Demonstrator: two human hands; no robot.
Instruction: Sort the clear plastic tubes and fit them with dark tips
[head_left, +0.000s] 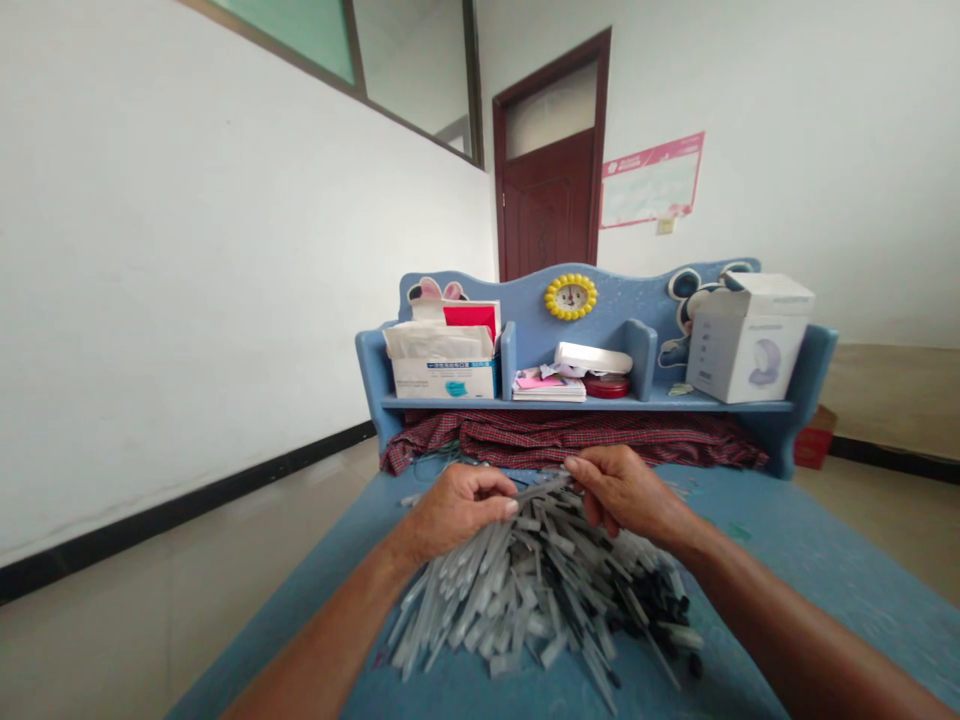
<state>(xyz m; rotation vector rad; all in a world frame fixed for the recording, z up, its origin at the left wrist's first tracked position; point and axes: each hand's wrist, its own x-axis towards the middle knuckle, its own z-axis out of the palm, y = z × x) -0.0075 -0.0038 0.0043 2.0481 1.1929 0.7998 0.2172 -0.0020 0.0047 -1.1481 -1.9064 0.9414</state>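
Observation:
A heap of thin clear plastic tubes [525,600], some with dark tips, lies on the blue desk [787,560] in front of me. My left hand [454,510] rests on the heap's far left side with its fingers curled round a few tubes. My right hand [626,490] is at the heap's far right side, fingers bent and pinching the other end of the same tubes [544,488]. The two hands nearly meet above the pile.
A red checked cloth [570,440] lies bunched behind the heap. The desk's blue shelf holds a box of masks [442,375], papers, a red tin [607,385], a white carton [750,340] and a yellow clock [571,297]. A brown door stands behind.

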